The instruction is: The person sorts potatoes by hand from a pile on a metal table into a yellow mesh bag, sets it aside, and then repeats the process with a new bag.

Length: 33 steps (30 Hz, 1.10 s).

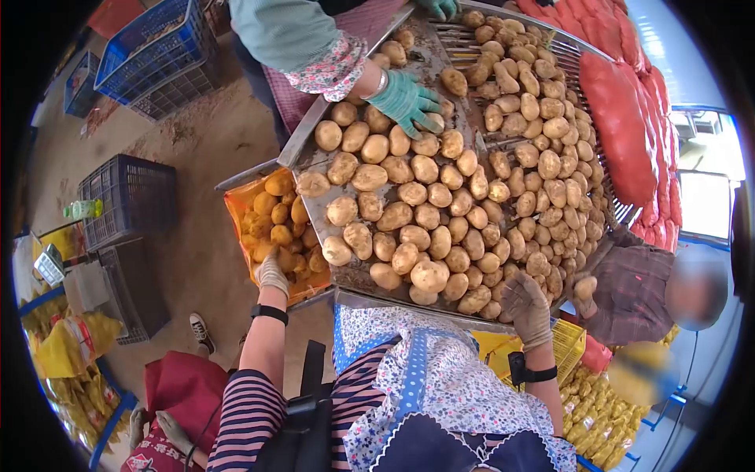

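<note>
My left hand [272, 275], in a pale work glove, reaches to the near edge of an orange-lined bin [236, 206], its fingers stretched out against the potatoes [281, 234] inside. At the near right edge of the metal sorting table [358, 277], my right hand [525, 311] is also gloved. Its fingers are apart and lie by the loose potatoes [429, 275], with nothing seen gripped. Across the table, another person's green-gloved hand [405, 101] rests among the potatoes.
Red mesh sacks [621, 130] lie along the table's far right side. A person in a plaid shirt [633, 287] stands at the right, a potato in hand. Blue crates [130, 200] are on the floor at left. Bagged potatoes [602, 409] fill a lower right rack.
</note>
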Tool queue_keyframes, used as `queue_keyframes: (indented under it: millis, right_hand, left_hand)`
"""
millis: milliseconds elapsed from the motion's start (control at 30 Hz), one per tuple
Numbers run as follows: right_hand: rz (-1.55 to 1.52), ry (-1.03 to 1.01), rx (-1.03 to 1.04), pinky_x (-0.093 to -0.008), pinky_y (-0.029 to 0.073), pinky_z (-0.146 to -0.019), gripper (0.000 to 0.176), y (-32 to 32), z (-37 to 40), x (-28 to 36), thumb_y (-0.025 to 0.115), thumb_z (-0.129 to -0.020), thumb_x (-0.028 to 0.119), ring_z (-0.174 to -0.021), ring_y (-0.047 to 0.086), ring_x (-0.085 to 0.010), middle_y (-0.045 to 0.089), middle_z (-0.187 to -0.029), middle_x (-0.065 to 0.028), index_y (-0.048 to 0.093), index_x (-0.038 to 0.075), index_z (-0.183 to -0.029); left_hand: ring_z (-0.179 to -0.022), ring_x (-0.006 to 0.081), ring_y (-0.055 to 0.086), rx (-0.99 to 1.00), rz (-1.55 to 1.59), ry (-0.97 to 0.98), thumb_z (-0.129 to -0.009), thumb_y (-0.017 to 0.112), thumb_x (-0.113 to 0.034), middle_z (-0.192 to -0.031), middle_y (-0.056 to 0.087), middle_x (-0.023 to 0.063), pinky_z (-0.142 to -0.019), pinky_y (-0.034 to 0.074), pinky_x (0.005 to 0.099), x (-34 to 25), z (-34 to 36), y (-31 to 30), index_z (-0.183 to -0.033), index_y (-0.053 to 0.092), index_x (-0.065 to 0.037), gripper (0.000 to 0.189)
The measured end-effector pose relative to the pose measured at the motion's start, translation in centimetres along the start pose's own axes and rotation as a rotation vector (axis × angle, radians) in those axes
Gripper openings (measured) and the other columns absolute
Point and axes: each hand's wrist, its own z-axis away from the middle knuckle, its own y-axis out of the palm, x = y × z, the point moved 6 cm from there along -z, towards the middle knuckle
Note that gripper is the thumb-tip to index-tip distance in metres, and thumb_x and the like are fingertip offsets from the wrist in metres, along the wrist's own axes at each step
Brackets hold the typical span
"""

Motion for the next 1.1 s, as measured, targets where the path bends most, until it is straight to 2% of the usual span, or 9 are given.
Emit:
queue_keyframes:
  millis: [167,333,433,533,600,733,933,1000,1100]
  right_hand:
    - [0.164,-0.031,0.076,-0.0359,0.055,-0.078,0.033,4.6,0.1,0.4,0.063,-0.091,0.028,-0.092,0.068,-0.0213,0.07,-0.103,-0.0072,0.063,0.007,-0.117]
    - [0.26,0.002,0.078,-0.0346,0.055,-0.078,0.031,6.9,0.4,0.3,0.062,-0.092,0.024,-0.091,0.068,-0.0202,0.069,-0.102,-0.0068,0.063,0.006,-0.118]
    - [0.312,0.0,0.098,-0.0345,0.055,-0.078,0.031,8.8,0.2,0.4,0.061,-0.093,0.023,-0.091,0.068,-0.0202,0.068,-0.103,-0.0069,0.062,0.005,-0.119]
    - [0.386,0.027,0.129,-0.0347,0.055,-0.08,0.032,11.1,0.3,0.1,0.059,-0.094,0.023,-0.092,0.066,-0.0195,0.067,-0.104,-0.0071,0.061,0.003,-0.12]
    - [0.5,0.042,0.174,-0.0355,0.053,-0.08,0.034,11.9,0.3,-0.5,0.059,-0.093,0.024,-0.093,0.065,-0.0188,0.066,-0.105,-0.007,0.06,0.005,-0.121]
    - [0.539,0.044,0.177,-0.0327,0.053,-0.083,0.034,11.8,0.9,-0.4,0.054,-0.096,0.02,-0.096,0.064,-0.0183,0.065,-0.109,-0.0082,0.059,0.0,-0.124]
    - [0.455,-0.025,0.063,-0.0328,0.053,-0.083,0.034,6.8,2.4,1.8,0.054,-0.097,0.02,-0.096,0.064,-0.0183,0.066,-0.108,-0.0088,0.059,0.0,-0.124]
    - [0.418,-0.049,-0.035,-0.033,0.054,-0.082,0.035,4.2,4.4,2.8,0.056,-0.096,0.02,-0.095,0.065,-0.0193,0.066,-0.106,-0.0086,0.058,0.0,-0.124]
    - [0.201,-0.083,-0.179,-0.033,0.055,-0.076,0.033,-1.7,6.5,1.8,0.061,-0.093,0.021,-0.091,0.066,-0.0209,0.066,-0.103,-0.0091,0.06,0.001,-0.12]
  left_hand:
    - [-0.116,0.0288,0.057,-0.094,-0.294,0.43,-0.072,0.079,-0.009,-0.132,0.056,0.019,-0.1,0.043,0.0326,-2.1,-1.2,-0.3,-0.144,0.038,-0.001,0.083]
    - [-0.122,0.0387,0.052,-0.359,-0.523,0.468,-0.074,0.077,-0.02,-0.134,0.052,0.0245,-0.106,0.04,0.0415,-3.8,1.3,1.7,-0.145,0.036,-0.003,0.084]
    - [-0.127,0.0425,0.047,-0.14,-0.47,0.55,-0.075,0.076,-0.026,-0.139,0.045,0.0269,-0.106,0.039,0.0453,-2.9,-3.4,4.6,-0.15,0.03,-0.008,0.09]
    - [-0.128,0.0426,0.044,-0.125,-0.863,0.421,-0.075,0.076,-0.03,-0.139,0.044,0.026,-0.106,0.039,0.0468,-2.5,-4.5,7.9,-0.152,0.025,-0.014,0.094]
    - [-0.127,0.0425,0.045,-0.108,-1.164,0.614,-0.074,0.077,-0.032,-0.136,0.046,0.0258,-0.104,0.04,0.0477,-2.7,-4.0,9.9,-0.153,0.023,-0.019,0.097]
    - [-0.122,0.0451,0.046,-0.011,-0.915,0.752,-0.072,0.077,-0.028,-0.135,0.044,0.0255,-0.101,0.041,0.0517,-1.2,-5.5,8.5,-0.151,0.027,-0.024,0.094]
    - [-0.111,0.0373,0.058,-0.361,-1.012,0.599,-0.075,0.077,-0.035,-0.122,0.057,0.0223,-0.09,0.049,0.0513,-0.8,-4.9,6.3,-0.148,0.034,-0.018,0.086]
    - [-0.105,0.0327,0.061,0.315,-0.019,-0.128,-0.079,0.075,-0.044,-0.118,0.062,0.0166,-0.086,0.051,0.0488,2.1,-3.0,6.0,-0.146,0.037,-0.015,0.082]
    - [-0.109,0.0317,0.059,0.31,-0.227,-0.055,-0.08,0.075,-0.041,-0.124,0.058,0.0162,-0.09,0.049,0.0447,1.0,-4.9,5.8,-0.147,0.032,-0.015,0.084]
